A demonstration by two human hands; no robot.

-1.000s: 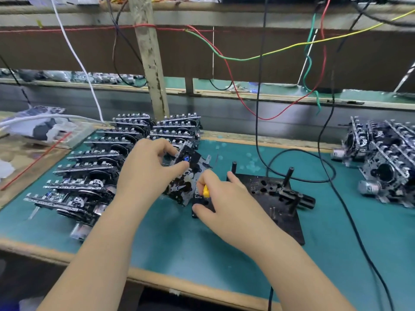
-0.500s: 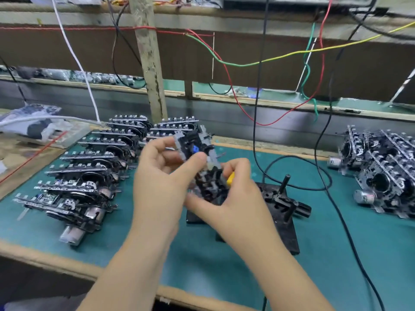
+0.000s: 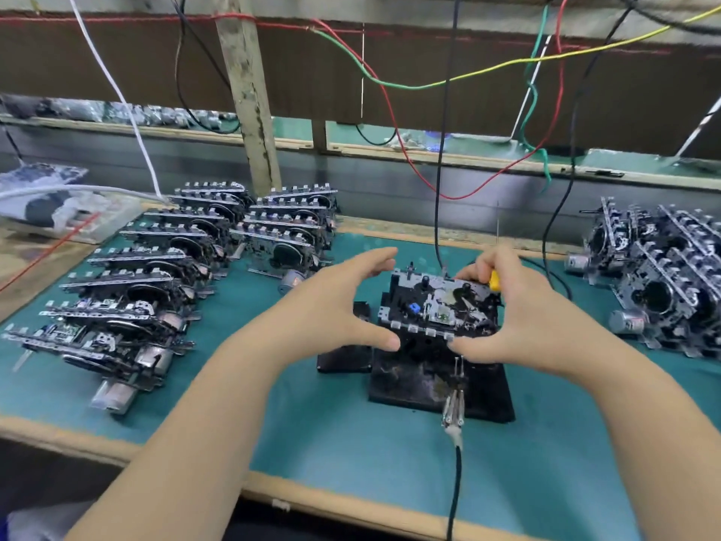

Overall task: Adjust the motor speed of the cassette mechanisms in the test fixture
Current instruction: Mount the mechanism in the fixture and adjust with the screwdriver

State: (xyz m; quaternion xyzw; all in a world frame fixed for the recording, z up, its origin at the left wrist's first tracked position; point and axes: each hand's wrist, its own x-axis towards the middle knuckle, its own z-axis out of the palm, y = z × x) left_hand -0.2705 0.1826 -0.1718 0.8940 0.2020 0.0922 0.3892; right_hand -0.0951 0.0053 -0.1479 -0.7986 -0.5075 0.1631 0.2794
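A cassette mechanism lies flat on the black test fixture in the middle of the green mat. My left hand is spread wide just left of the mechanism, thumb near its front corner and index finger near its back corner, holding nothing. My right hand is on the mechanism's right side, its thumb on the front edge. Its curled fingers hold a small yellow-handled screwdriver whose thin shaft points up.
Rows of cassette mechanisms stand on the left of the mat, and another pile sits at the right. A metal probe clip on a black cable lies over the fixture's front. Coloured wires hang above.
The mechanism, held up in both hands before, has come down flat onto the fixture. My left hand has let go of it and opened. The view has shifted left.
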